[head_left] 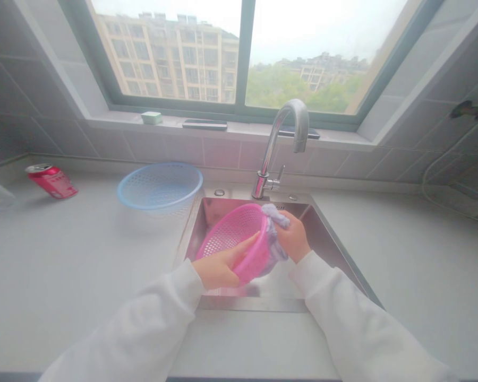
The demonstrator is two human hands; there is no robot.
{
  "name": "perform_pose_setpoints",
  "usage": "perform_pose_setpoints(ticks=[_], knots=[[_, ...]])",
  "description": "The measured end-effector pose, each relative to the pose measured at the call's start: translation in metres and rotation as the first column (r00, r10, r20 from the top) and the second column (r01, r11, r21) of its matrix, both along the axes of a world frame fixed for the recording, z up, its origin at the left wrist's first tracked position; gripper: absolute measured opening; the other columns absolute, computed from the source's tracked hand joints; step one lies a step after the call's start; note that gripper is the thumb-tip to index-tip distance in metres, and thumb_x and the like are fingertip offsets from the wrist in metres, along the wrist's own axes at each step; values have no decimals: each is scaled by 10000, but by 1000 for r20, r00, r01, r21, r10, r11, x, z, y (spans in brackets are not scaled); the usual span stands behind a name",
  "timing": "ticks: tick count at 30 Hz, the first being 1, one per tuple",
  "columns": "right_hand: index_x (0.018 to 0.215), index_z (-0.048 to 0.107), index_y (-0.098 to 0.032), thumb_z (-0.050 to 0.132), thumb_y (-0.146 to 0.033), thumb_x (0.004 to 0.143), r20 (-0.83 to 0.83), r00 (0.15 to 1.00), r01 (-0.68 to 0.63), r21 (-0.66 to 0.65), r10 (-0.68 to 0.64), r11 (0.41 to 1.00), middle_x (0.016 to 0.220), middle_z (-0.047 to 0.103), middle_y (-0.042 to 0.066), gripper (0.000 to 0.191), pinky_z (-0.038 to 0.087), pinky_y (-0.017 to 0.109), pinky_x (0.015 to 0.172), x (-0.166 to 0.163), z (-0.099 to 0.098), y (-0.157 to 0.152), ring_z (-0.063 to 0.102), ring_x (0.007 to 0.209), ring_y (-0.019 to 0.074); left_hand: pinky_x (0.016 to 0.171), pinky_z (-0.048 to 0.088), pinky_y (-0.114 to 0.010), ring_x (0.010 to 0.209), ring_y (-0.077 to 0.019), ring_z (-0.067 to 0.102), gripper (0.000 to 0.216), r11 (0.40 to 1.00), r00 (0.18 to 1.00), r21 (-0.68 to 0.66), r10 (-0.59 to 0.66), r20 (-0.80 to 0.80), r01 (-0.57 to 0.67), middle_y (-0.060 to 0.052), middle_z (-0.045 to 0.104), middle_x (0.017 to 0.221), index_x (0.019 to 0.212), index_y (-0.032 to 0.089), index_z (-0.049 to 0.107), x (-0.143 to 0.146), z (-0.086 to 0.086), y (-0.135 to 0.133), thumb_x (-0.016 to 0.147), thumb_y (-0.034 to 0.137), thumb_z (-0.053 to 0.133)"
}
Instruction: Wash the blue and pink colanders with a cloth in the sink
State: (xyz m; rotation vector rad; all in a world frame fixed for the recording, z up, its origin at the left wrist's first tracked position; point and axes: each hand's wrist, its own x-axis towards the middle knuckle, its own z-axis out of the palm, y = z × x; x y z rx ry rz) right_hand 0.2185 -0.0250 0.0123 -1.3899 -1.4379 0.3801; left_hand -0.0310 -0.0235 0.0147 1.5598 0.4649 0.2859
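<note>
A pink perforated plastic basket (233,233) is held tilted on its side over the steel sink (326,239). My left hand (221,265) grips its near rim, fingers lying along the inside. My right hand (292,239) is closed on a pale lilac cloth (274,215), pressed against the basket's outer wall and rim. Both sleeves are white.
A blue perforated basket (159,185) stands on the white counter left of the sink. A red drink can (51,180) lies on its side at far left. The chrome tap (281,143) arches over the sink's back. A green sponge (151,117) and dark flat items rest on the windowsill.
</note>
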Motion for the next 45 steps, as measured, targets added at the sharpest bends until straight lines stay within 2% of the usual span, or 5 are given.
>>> perform_pose_setpoints(ticks=[10,18,27,35,45], knots=[[877,712,-212,607,-298,756,42,999,-32,25,30,999,818,735,25,182,537,337,732,-5,4,-10,663,746,207,1158,416,-579,1417,-373,529,1005,970,985,-238,2,170,39,-170,525,1564,1594,266,351,5,-4,1,711,304,831],[895,732,-258,703,-279,753,534,752,-504,89,386,859,787,677,21,147,480,297,617,-34,-1,-33,614,668,181,1078,509,-508,1235,-352,645,557,994,996,-72,85,29,-82,-92,730,1234,1246,197,702,12,-17,7,701,234,809],[955,706,-228,571,-243,783,176,984,-13,118,-8,993,884,737,38,220,557,358,790,5,3,-8,696,823,231,1214,392,-483,1413,-346,532,893,992,995,122,11,103,-23,-87,596,1521,1633,278,365,9,8,-7,813,114,678],[881,692,-253,659,-200,734,435,838,-403,88,328,911,803,673,16,159,512,309,665,-38,-1,-31,640,709,197,1235,365,-524,1430,-372,507,773,953,928,26,288,239,-302,-103,623,1488,1502,218,548,15,-27,8,759,131,740],[871,707,-223,600,-354,794,57,996,68,-36,-66,997,818,746,26,186,536,365,780,9,1,2,675,792,235,1230,369,-482,1439,-328,522,983,989,999,146,-13,45,6,-34,620,1519,1587,282,453,3,6,0,656,-16,547]])
